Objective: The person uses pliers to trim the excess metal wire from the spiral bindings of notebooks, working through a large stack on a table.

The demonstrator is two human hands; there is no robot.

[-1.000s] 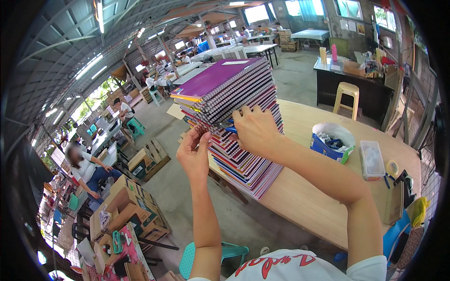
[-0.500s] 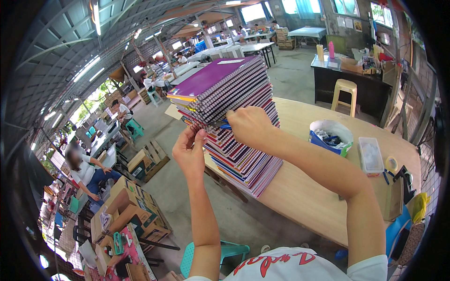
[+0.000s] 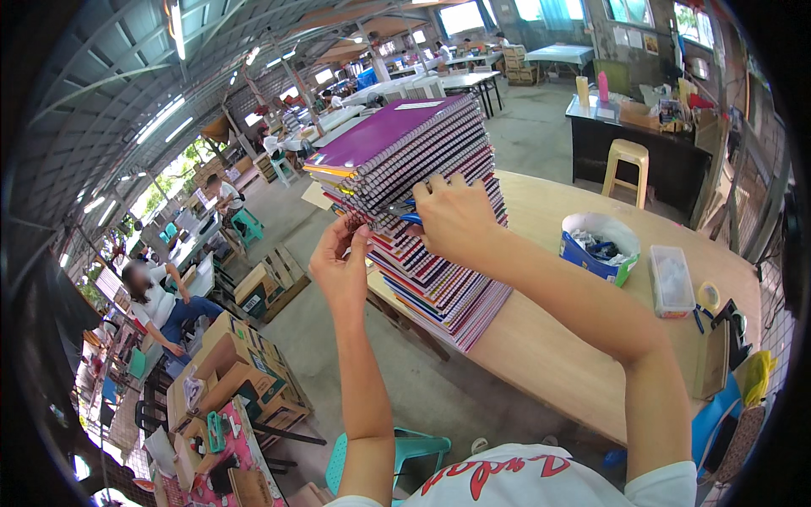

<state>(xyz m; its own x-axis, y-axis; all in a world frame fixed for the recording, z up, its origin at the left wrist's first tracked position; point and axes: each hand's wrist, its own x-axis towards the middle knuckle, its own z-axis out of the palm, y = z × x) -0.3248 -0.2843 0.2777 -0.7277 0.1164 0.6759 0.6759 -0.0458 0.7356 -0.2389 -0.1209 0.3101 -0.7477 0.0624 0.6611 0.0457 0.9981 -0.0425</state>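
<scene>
A tall stack of spiral-bound notebooks stands at the table's edge, with a purple-covered notebook on top and the coiled spines toward me. My right hand is wrapped round blue-handled pliers against the spines, their metal jaws pointing left. Close by on the left, my left hand pinches the coil end at a notebook's corner between thumb and fingers. The fingertips partly hide that coil end. Whether the jaws touch the wire is too small to tell.
On the wooden table stand a blue-and-white tub, a clear plastic box and a tape roll. Cardboard boxes and a seated person are at left. A teal stool is below me.
My right hand has shifted slightly, its knuckles higher and its fingers looser round the pliers, whose handles look more spread. My left hand keeps its pinch at nearly the same spot.
</scene>
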